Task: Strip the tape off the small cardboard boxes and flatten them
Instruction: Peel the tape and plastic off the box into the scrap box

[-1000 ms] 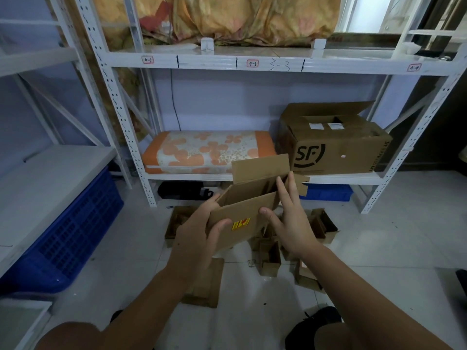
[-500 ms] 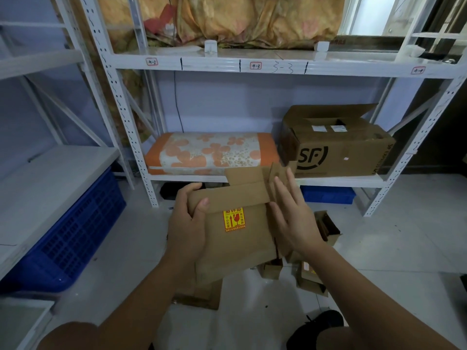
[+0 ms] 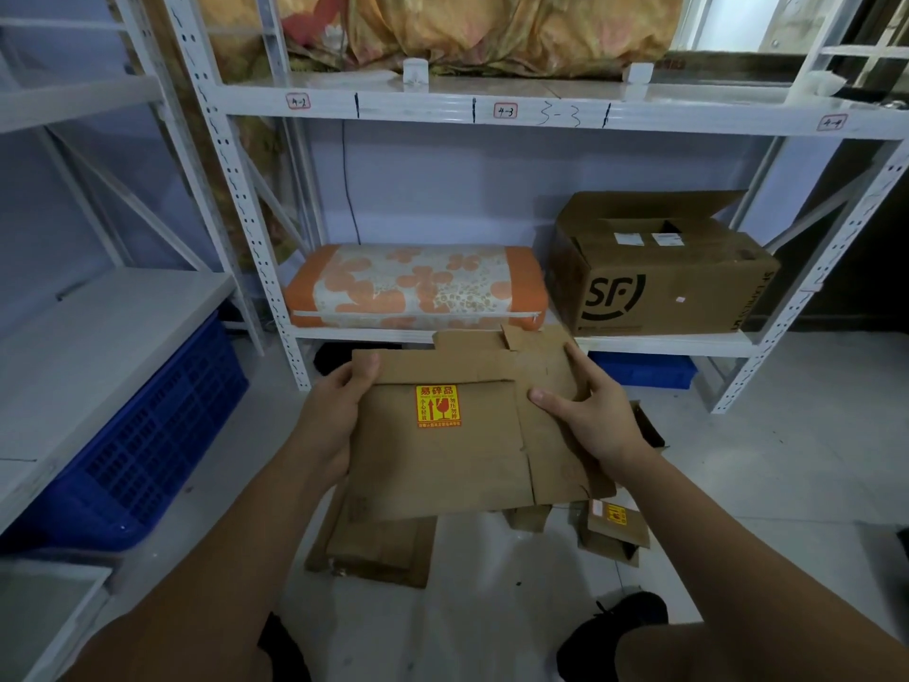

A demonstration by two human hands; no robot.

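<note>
Head camera looks down on a flattened cardboard box (image 3: 442, 450) held in the air above the floor (image 3: 738, 475), its broad face turned up toward the viewer. A yellow sticker (image 3: 438, 406) with red print sits near the top of that face. The left hand (image 3: 334, 415) grips the box's left edge, thumb curled over the upper corner and fingers hidden behind the cardboard. The right hand (image 3: 590, 415) holds the right side, thumb pressed flat on the face and fingers spread along the far edge, wrapping the folded side panel.

Directly beneath, on the floor, lies a pile of flattened boxes (image 3: 378, 548). To its right sit several small boxes (image 3: 612, 531), some partly hidden by the held one; one shows a similar yellow sticker. A dark shoe (image 3: 615, 632) shows near the bottom edge.

Behind stands a white metal rack (image 3: 541, 115). Its lower shelf carries an orange flowered cushion (image 3: 418, 287) and, to the right, a large open carton (image 3: 659, 273) printed with SF. Under that shelf is a blue tray (image 3: 644, 371). At left, a blue crate (image 3: 147, 435) sits below a white shelf board (image 3: 88, 347). Orange cloth (image 3: 492, 27) is bunched on the top shelf.
</note>
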